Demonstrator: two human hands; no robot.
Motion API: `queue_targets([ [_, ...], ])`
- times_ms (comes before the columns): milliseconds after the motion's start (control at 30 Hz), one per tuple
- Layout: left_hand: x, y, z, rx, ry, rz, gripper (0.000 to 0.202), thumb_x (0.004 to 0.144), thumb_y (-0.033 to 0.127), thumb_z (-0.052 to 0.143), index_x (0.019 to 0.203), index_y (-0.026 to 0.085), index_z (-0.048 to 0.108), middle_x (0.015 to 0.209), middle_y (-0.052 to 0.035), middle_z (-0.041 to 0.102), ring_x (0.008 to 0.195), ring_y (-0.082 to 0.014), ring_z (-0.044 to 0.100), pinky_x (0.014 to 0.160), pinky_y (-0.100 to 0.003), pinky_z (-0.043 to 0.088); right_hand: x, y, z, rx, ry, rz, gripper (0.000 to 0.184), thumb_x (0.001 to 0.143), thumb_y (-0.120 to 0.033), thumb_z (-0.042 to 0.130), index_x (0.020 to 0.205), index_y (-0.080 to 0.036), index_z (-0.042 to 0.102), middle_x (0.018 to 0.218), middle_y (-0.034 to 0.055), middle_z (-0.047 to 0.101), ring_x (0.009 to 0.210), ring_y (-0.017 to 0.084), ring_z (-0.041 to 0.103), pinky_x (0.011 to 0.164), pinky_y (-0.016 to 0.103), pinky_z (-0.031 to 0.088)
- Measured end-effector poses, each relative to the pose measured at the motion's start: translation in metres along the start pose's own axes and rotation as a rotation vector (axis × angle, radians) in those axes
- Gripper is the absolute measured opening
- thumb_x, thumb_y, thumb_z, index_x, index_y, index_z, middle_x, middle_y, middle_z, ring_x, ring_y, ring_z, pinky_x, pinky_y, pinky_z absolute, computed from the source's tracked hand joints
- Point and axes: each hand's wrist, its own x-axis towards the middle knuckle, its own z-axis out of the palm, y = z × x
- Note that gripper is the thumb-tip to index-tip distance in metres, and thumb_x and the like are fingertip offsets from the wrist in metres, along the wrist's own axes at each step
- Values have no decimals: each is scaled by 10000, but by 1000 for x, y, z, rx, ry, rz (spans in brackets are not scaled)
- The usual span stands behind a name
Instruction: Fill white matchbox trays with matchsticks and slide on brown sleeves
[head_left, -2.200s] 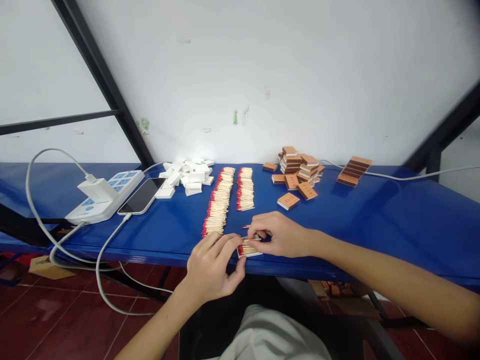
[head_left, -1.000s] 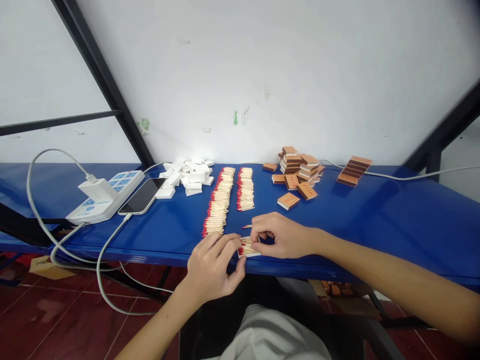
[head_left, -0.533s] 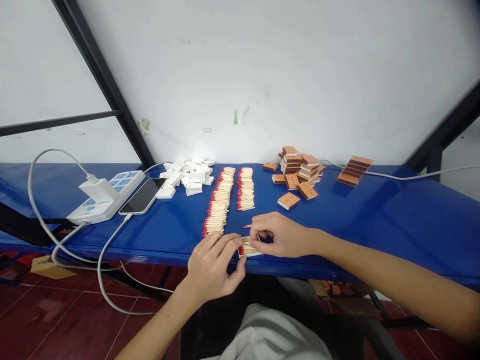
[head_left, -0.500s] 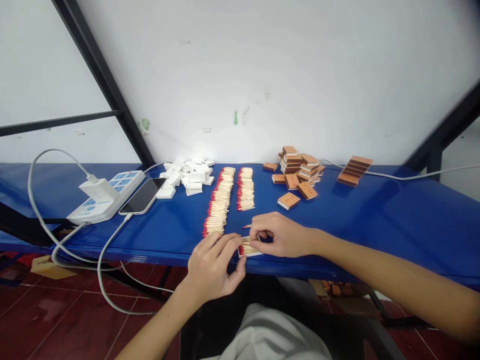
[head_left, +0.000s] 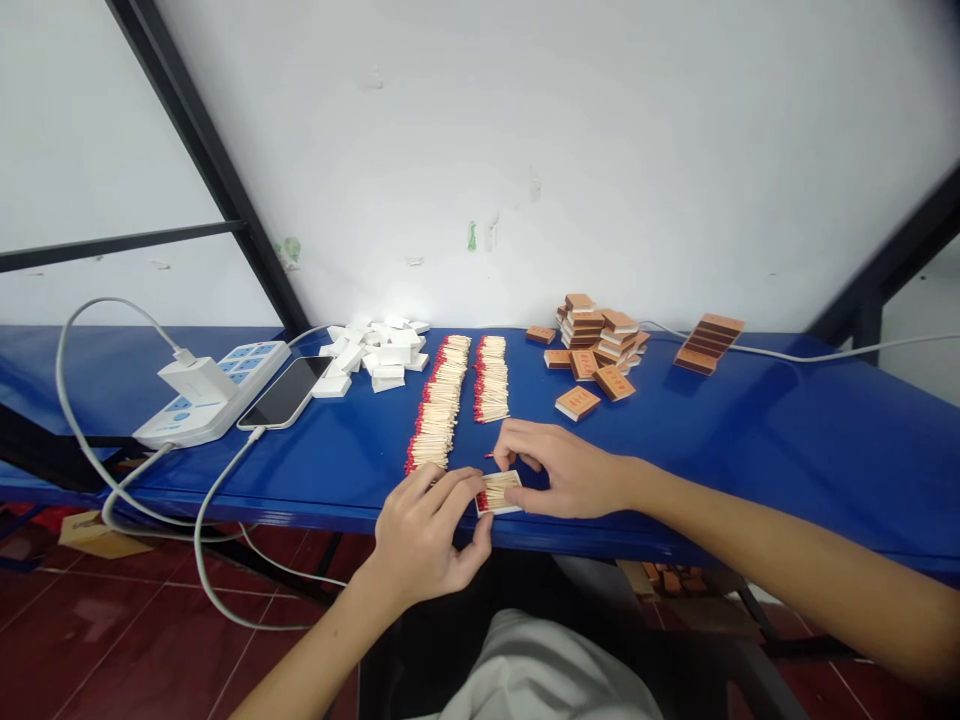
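A small white matchbox tray [head_left: 511,508] lies at the front edge of the blue table, with red-headed matches [head_left: 496,492] inside it. My left hand [head_left: 427,530] grips the tray's left end between thumb and fingers. Over the right end is my right hand [head_left: 562,468], its thumb at the tray and its bent index finger apart from the thumb, near a loose match [head_left: 489,456]. Most of that match is hidden behind the fingers. Beyond the hands lie two rows of matches, a longer left row [head_left: 439,410] and a shorter right row [head_left: 491,380].
White empty trays [head_left: 382,352] are heaped at the back left. Brown matchboxes [head_left: 600,335] are stacked and scattered back right, near a folded brown card strip [head_left: 709,343]. A phone [head_left: 285,392], a power strip [head_left: 225,395] and looping cables occupy the left side.
My right thumb and index finger have parted; the index finger has lifted away from the tray toward the loose match. More of the matches inside shows. My left hand has stayed put.
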Motion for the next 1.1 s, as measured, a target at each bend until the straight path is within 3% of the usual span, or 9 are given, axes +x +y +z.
queue_targets([
  [467,0,-1,0,13,-17,8,266,816,200,619,1082,199,624,1034,-63,743,825,-223,649,732,-366,542,3,3,4,39,31,24,90,844,-105,567,880,-185,549,777,-26,551,623,98,449,617,229,372],
  [667,-1,-1,0,-1,-18,6,272,805,184,640,1075,196,614,1044,-53,740,849,-234,641,743,-376,534,2,16,7,-206,191,138,101,850,-115,569,920,-174,613,785,-9,587,686,123,518,656,254,361],
  [867,-1,-2,1,6,-14,9,309,805,185,636,1111,186,598,1031,-58,739,837,-230,638,732,-374,531,4,19,3,-263,84,192,96,899,-209,610,887,-178,699,847,22,614,725,133,560,661,265,372],
  [1100,-2,-1,1,12,-9,9,326,811,191,634,1134,185,591,1036,-60,737,842,-238,629,736,-374,525,4,17,0,-314,-3,189,111,973,-215,520,928,-173,613,944,33,600,766,143,565,696,282,387],
])
